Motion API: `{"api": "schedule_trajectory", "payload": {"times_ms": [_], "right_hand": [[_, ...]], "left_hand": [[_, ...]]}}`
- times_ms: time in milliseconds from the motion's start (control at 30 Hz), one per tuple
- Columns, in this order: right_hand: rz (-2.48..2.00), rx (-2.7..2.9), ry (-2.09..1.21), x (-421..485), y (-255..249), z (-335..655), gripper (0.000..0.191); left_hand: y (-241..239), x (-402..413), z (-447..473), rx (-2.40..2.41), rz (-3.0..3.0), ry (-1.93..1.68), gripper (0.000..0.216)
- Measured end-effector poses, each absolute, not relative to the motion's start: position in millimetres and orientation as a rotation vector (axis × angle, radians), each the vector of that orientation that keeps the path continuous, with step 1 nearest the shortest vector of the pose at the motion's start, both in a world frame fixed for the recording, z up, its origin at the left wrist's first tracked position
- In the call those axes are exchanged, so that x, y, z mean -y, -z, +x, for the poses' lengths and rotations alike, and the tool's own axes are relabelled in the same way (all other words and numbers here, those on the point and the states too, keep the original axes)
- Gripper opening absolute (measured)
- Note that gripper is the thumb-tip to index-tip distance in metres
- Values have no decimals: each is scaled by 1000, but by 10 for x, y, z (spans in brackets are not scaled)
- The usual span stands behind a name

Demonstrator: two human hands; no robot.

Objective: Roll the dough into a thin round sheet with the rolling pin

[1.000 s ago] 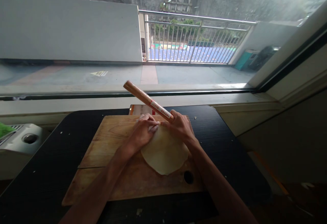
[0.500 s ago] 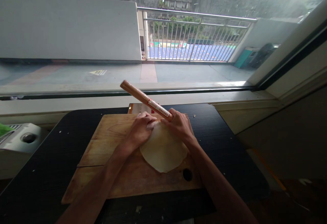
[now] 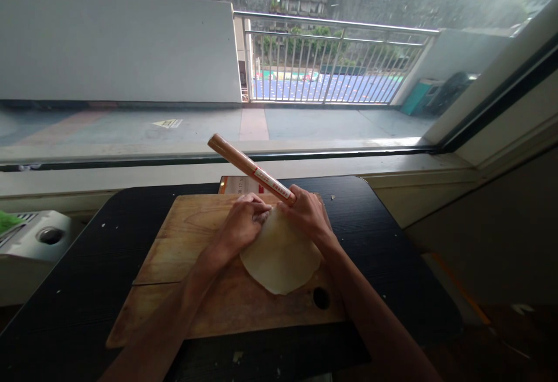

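Observation:
A thin round sheet of pale dough (image 3: 281, 257) lies on a wooden cutting board (image 3: 187, 254). My left hand (image 3: 242, 225) rests on the dough's far edge with its fingers curled and pinching the rim. My right hand (image 3: 307, 213) is closed round one end of a wooden rolling pin (image 3: 250, 168). The pin slants up and away to the left, clear of the board. Both hands meet at the dough's far rim.
The board sits on a black table (image 3: 383, 236) below a wide window sill (image 3: 131, 175). A white appliance (image 3: 35, 236) stands at the left. A round hole (image 3: 321, 297) pierces the board near the dough. A printed card (image 3: 238, 185) lies behind the board.
The left fingers have shifted slightly along the dough's far edge and curled tighter. The rolling pin has barely moved. The dough stays in place.

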State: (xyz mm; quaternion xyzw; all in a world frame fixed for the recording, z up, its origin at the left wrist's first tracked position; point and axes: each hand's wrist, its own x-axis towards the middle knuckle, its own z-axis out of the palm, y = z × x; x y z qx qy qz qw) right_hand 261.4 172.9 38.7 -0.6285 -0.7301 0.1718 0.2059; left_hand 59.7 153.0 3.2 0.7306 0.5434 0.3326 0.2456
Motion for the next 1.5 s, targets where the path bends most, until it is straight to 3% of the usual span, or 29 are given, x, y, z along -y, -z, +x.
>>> {"api": "schedule_trajectory", "payload": {"times_ms": [800,1333,1500], "right_hand": [[-1746,2093,-526,-1715,-448,2618,35],[-1793,2108,-451,-1715,-368,2579,28],[-1804,1955,-466,-1699,-359,2583,15]], "left_hand": [[-79,-1507,720,-1448,1963,-1053,20],[-23,-1537,662,-1617,2011,-969,15],[-9,-1560,667,-1747,1986,-907,12]]}}
